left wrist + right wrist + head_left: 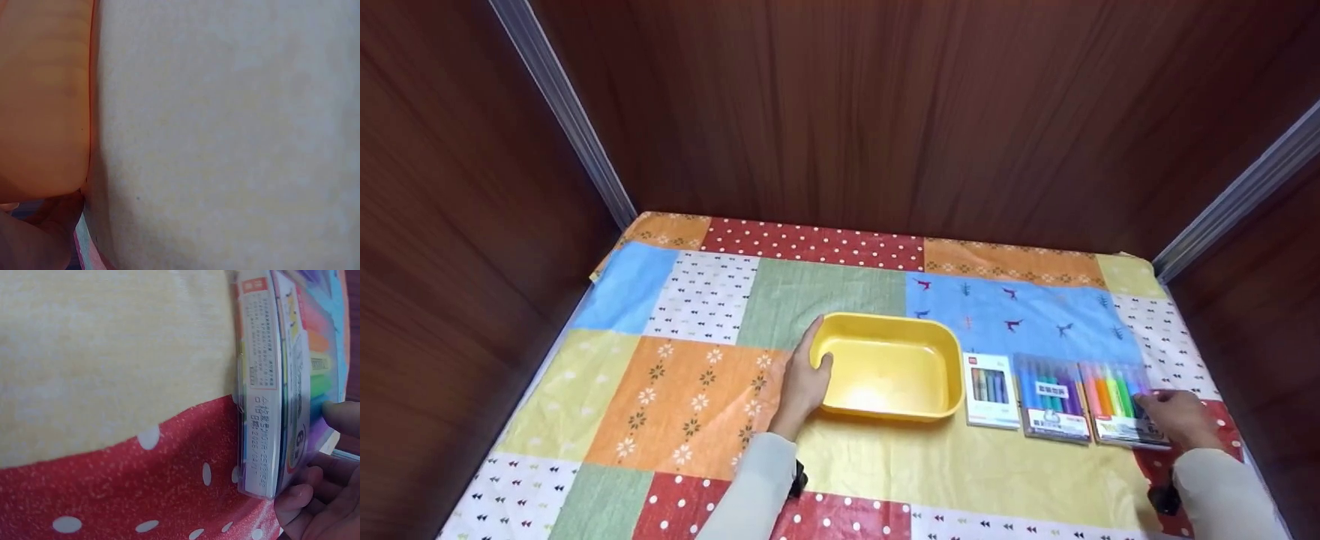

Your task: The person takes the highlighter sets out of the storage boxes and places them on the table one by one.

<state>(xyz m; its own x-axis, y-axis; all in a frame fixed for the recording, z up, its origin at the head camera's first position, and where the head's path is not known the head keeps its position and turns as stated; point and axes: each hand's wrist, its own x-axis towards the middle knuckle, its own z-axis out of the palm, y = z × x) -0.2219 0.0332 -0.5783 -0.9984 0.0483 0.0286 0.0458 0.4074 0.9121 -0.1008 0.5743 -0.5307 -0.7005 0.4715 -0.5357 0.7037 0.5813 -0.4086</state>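
A yellow plastic basin (pixel 885 409) sits upright in the middle of the cloth. My left hand (pixel 804 382) grips its left wall, thumb over the rim and fingers along the outside. The left wrist view shows the basin's wall (pixel 45 112) close up, with part of that hand (pixel 48 230) below it. At the right, my right hand (pixel 1183 416) pinches a clear pack of highlighters (pixel 1117 397) at its right edge. In the right wrist view, the thumb of the hand (pixel 320 500) lies on the pack's top face (pixel 295 382) and other fingers are at its edge.
Between basin and highlighters lie a white box of pens (pixel 992 391) and a clear pack of blue-to-purple markers (pixel 1051 397), side by side. A patchwork tablecloth (pixel 840 465) covers the table. Brown wood-grain panels (pixel 840 112) stand behind it and on both sides.
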